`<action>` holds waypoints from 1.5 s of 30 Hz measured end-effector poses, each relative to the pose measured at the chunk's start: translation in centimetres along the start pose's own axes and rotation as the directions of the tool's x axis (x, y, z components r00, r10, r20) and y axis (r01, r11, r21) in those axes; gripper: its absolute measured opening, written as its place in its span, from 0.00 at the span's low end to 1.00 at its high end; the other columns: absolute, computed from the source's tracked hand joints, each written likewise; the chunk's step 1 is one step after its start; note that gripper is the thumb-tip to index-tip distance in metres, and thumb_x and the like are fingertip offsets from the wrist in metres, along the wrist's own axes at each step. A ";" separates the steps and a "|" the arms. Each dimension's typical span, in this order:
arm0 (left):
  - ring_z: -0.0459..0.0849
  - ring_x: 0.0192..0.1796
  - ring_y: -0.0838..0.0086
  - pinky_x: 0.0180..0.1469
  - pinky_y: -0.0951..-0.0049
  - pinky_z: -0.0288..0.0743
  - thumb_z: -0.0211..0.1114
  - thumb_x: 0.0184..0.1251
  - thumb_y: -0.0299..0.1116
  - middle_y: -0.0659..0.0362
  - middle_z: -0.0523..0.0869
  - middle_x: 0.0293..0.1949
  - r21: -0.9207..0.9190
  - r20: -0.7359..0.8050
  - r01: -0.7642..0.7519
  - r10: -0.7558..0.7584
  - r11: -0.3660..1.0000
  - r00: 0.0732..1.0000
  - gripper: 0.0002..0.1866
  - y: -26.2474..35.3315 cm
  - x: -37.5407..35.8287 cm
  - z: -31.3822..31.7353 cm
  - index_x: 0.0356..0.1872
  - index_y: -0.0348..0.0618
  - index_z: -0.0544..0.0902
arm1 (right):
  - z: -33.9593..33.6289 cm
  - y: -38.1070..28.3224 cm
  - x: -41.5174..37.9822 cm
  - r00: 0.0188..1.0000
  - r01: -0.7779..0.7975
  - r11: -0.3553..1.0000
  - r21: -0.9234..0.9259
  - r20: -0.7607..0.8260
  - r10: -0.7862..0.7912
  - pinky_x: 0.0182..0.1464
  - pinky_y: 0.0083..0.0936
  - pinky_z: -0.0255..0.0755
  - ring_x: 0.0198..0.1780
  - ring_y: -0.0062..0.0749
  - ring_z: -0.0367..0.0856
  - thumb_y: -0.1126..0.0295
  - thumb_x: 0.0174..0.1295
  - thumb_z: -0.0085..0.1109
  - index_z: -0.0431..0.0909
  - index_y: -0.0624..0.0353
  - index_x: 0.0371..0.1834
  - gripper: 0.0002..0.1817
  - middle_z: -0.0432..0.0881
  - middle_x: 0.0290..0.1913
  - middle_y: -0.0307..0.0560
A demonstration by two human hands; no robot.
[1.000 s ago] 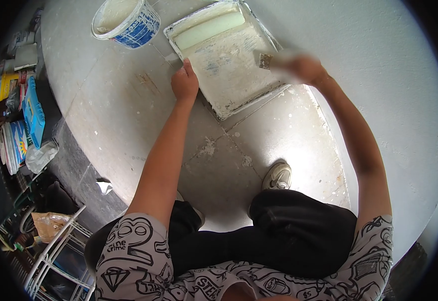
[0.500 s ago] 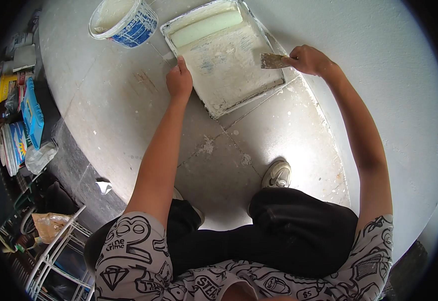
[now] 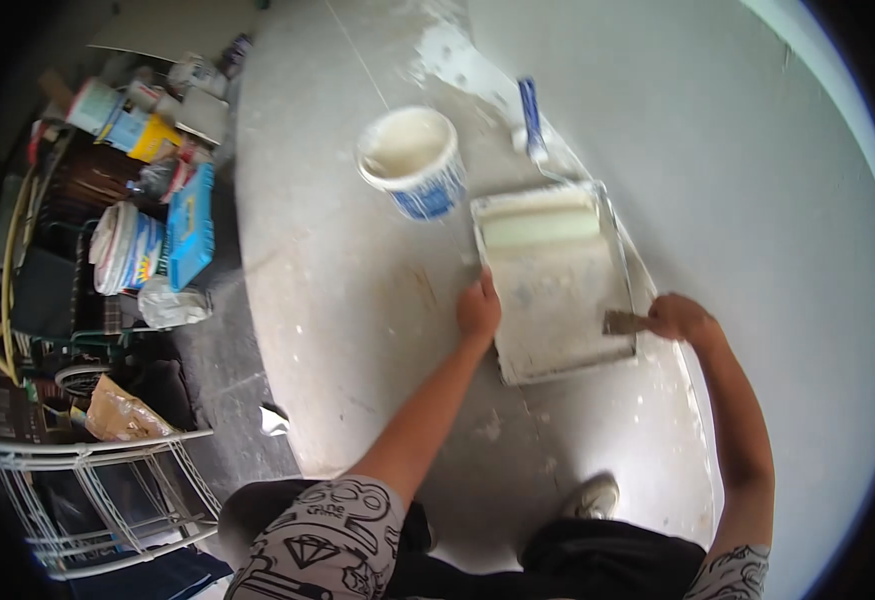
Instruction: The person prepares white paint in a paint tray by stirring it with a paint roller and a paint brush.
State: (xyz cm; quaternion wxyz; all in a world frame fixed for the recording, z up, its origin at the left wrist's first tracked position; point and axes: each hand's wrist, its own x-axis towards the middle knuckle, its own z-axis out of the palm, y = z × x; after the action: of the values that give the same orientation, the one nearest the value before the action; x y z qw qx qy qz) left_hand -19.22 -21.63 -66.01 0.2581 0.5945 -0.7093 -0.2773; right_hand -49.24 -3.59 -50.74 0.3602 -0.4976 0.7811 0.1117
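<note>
Head view, looking down from the person's head. A shallow, rectangular paint tray (image 3: pixel 557 340) lies on a smooth, pale grey floor (image 3: pixel 332 210), close to the floor's right edge, where it meets a matte grey wall (image 3: pixel 757 210). The left hand (image 3: pixel 478 308) has its grip clamped on the tray's left rim, thumb uppermost. The right hand (image 3: pixel 682 318) has its grip closed around a scraper (image 3: pixel 621 323), whose flat, stained blade reaches over the tray's right rim, near the lower right corner. Whether the blade touches the tray is unclear.

The tray has a thin raised rim, crusted with off-white paint and dark in places. Its bed is cream, streaked and slightly blurred, with faint bluish smears towards the middle. A pale green roller cover (image 3: pixel 542 227), a soft-looking cylinder, lies crosswise at the far end. A blue handle (image 3: pixel 530 115) joined to a bent metal rod lies beyond that end, beside the wall.

Up and left of the tray stands a round white bucket (image 3: pixel 429 192) with blue print, its lip and inside coated in paint. Past the floor's left edge are a blue plastic case (image 3: pixel 191 230), a crinkled clear bag (image 3: pixel 170 303), creased brown paper (image 3: pixel 125 412) and a white wire rack (image 3: pixel 87 455).
</note>
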 end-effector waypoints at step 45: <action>0.85 0.38 0.39 0.43 0.48 0.76 0.40 0.84 0.56 0.39 0.87 0.32 -0.013 -0.010 0.008 -0.008 1.000 1.000 0.37 0.2 0.3 -0.7 0.34 0.33 0.88 | 13.8 -1.4 -4.2 0.991 -0.122 0.803 0.583 0.021 0.135 0.25 0.36 0.79 0.17 0.40 0.82 0.37 0.76 0.44 0.78 0.67 0.21 0.41 0.80 0.17 0.53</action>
State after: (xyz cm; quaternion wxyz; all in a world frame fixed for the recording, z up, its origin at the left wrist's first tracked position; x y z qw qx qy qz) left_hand -18.91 -21.94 -65.41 0.2643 0.5972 -0.7038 -0.2797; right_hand -40.78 6.02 -57.52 0.4784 -0.3106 0.8134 -0.1143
